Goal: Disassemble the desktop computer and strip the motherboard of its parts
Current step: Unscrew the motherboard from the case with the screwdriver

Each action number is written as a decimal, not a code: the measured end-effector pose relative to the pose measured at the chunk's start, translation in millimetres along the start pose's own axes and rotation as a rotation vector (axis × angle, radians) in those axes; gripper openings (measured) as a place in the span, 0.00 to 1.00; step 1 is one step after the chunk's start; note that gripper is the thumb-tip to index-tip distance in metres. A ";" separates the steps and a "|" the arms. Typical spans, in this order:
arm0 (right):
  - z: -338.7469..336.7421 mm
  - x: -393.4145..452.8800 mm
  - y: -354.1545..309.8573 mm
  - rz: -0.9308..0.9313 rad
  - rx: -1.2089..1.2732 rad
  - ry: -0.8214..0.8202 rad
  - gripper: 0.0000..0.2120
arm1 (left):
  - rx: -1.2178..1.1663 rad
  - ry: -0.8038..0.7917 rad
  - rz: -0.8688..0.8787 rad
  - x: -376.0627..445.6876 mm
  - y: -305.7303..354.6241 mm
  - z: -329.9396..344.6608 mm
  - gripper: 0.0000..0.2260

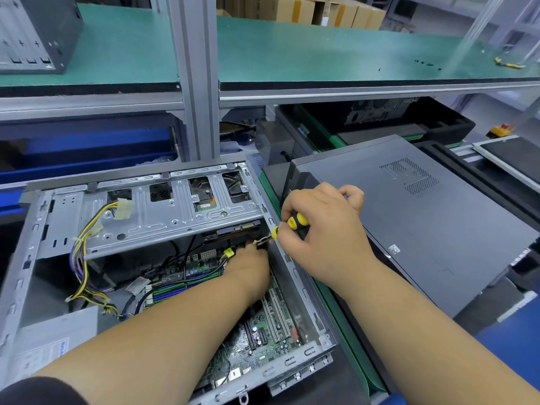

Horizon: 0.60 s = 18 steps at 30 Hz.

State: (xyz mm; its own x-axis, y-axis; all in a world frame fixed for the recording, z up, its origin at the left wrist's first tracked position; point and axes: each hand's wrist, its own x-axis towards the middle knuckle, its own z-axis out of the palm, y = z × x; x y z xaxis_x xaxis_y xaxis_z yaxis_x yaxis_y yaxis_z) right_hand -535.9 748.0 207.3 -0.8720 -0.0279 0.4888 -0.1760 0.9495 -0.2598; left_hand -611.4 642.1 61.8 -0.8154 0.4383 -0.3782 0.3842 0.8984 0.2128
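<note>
An opened desktop computer chassis (163, 217) lies on the workbench's green mat (336, 305), just beside a closed grey computer case (409, 217). On the green-topped upper shelf (306, 54) rest a grey metal case (35, 30), scattered black screws (428, 64) and a yellow tool (508, 64).

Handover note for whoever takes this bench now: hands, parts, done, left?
Left hand: reaching inside the open case, at the cables below the drive; grip hidden.
Right hand: closed on the yellow-black screwdriver, at the case edge.
Done: side cover off.
Left: motherboard is in the case, still wired; drive in the cage; yellow wire bundle is loose inside.
</note>
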 end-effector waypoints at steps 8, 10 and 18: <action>-2.3 4.8 -0.2 0.011 0.210 -0.061 0.02 | 0.168 -0.233 0.095 -32.1 -1.8 -43.9 0.18; -2.9 5.2 -2.8 0.041 0.305 -0.083 0.03 | 0.202 -0.286 0.127 -46.0 -8.0 -58.9 0.18; 17.4 2.8 -29.1 0.214 0.597 -0.326 0.05 | 0.103 -0.213 -0.027 -113.6 -97.7 -96.3 0.18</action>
State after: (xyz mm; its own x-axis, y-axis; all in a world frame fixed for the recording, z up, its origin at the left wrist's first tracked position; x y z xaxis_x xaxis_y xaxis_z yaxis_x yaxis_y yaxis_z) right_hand -541.2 714.9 201.7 -0.9911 -0.0403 0.1266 -0.1245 0.6139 -0.7795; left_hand -598.0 501.8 170.7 -0.7206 0.4005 -0.5659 0.4147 0.9032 0.1111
